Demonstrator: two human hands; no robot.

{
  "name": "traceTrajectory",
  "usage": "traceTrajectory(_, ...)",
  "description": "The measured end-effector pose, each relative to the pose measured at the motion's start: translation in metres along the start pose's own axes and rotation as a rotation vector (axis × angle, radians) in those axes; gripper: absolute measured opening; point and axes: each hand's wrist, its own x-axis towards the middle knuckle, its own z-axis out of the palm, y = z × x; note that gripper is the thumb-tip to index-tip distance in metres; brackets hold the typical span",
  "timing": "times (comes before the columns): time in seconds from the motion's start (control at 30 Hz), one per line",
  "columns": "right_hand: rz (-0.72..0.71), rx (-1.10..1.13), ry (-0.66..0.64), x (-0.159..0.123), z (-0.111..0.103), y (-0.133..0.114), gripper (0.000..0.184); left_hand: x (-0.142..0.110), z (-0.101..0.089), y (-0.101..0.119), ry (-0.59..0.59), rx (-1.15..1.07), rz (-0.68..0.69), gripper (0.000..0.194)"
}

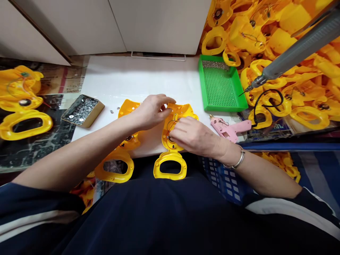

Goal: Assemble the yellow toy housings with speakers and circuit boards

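The left hand [154,111] and right hand [189,134], both with fingers bent, touch one yellow shell [167,129]; right of them lies a pink glue gun [230,129].

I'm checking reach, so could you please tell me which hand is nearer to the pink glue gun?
Right: the right hand is to the left of the pink glue gun, and the left hand is farther left.

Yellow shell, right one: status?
Left hand at top edge of yellow shell; right hand over its interior, fingertips hidden. Second shell partly hidden by left forearm.
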Motion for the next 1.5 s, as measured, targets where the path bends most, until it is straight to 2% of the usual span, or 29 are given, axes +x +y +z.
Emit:
traceTrajectory(0.1,0.293,0.276,0.18,-0.001,-0.01,0.015,0.02,-0.001,0.0,0.001,-0.017,-0.001,0.006,0.035)
traceTrajectory(0.2,0.574,0.476,0.27,-0.001,-0.015,0.034,0.013,-0.001,0.0,0.005,-0.026,0.006,0.011,0.034)
traceTrajectory(0.3,0.672,0.564,0.276,0.002,-0.013,0.049,0.012,-0.002,-0.002,0.011,-0.049,0.011,-0.039,0.03)
traceTrajectory(0.4,0.692,0.611,0.281,0.003,-0.008,0.057,0.011,-0.002,-0.003,0.014,-0.077,0.004,-0.107,0.023)
traceTrajectory(0.5,0.707,0.655,0.28,0.005,-0.007,0.057,0.01,-0.001,-0.003,0.016,-0.071,0.022,-0.105,0.02)
traceTrajectory(0.7,0.689,0.827,0.34,0.011,-0.011,0.047,0.006,0.004,0.003,0.026,-0.1,0.177,-0.14,0.049)
traceTrajectory(0.8,0.655,0.914,0.356,0.013,-0.011,0.043,0.006,0.005,0.007,0.031,-0.106,0.214,-0.133,0.044)
traceTrajectory(0.9,0.635,0.847,0.369,0.012,-0.01,0.043,0.007,0.004,0.01,0.03,-0.086,0.208,-0.131,0.029)
traceTrajectory(1.03,0.61,0.585,0.355,0.006,-0.009,0.051,0.008,0.003,0.013,0.021,-0.053,0.082,-0.08,0.022)
traceTrajectory(1.13,0.609,0.471,0.313,0.001,-0.008,0.058,0.009,0.002,0.014,0.017,-0.009,-0.001,-0.021,0.015)
traceTrajectory(1.3,0.623,0.515,0.241,-0.002,-0.01,0.062,0.012,0.002,0.013,0.017,0.006,-0.039,-0.051,0.015)
traceTrajectory(1.5,0.622,0.544,0.213,-0.003,-0.012,0.061,0.012,0.001,0.013,0.017,-0.001,-0.039,-0.075,0.016)
